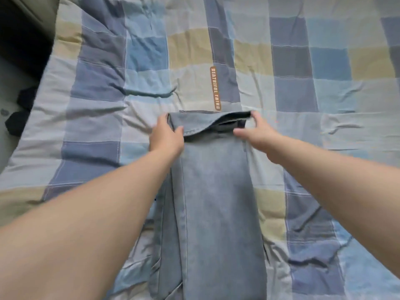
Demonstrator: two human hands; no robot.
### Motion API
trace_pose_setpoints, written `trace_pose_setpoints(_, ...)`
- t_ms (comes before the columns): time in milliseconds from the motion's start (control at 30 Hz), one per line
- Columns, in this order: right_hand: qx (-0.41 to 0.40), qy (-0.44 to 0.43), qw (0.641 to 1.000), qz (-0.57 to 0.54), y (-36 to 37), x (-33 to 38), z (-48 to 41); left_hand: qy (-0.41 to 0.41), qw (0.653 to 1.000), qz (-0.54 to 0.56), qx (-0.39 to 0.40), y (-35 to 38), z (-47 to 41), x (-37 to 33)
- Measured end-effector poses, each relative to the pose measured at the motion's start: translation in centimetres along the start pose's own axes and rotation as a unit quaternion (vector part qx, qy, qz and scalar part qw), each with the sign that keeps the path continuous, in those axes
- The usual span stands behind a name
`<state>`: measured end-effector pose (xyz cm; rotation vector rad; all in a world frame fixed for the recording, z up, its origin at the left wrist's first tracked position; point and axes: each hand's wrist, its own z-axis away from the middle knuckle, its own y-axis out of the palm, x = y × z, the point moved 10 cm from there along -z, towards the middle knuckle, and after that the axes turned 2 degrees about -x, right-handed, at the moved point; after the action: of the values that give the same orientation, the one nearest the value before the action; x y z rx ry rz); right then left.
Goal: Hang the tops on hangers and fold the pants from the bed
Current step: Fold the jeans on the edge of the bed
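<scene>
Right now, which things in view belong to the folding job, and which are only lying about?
Job: jeans; left hand and right hand, gripping their far end; quilt under them.
Lying about: dark things left of the quilt; orange label on the quilt.

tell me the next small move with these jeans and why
Probably lift the far end of the jeans and bring it back toward the near end, folding them in half. The left hand and right hand each grip a far corner, and the jeans lie long and flat on the quilt.
</scene>
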<state>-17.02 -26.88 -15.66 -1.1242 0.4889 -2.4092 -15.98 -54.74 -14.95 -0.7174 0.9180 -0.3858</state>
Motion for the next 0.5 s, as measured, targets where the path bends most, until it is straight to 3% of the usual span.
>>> trace_pose_setpoints(67, 0.027, -0.011, 0.994, 0.106, 2.1, -2.3, 0.9, 0.048, 0.995, -0.081, 0.026, 1.9, 2.4, 1.1)
trace_pose_setpoints(200, 0.071, 0.000, 0.979, 0.193, 5.5, -7.0, 4.3, 0.082, 0.986, -0.136, 0.043, 3.5, 8.3, 4.3)
trace_pose_setpoints(367, 0.102, 0.020, 0.976, 0.191, 8.4, -12.5, 10.4, 0.040, 0.988, -0.140, 0.043, 3.3, 15.7, 9.7)
trace_pose_setpoints(500, 0.085, 0.048, 0.988, 0.122, 9.6, -16.2, 15.2, -0.020, 0.994, -0.100, 0.034, 2.6, 20.9, 14.8)
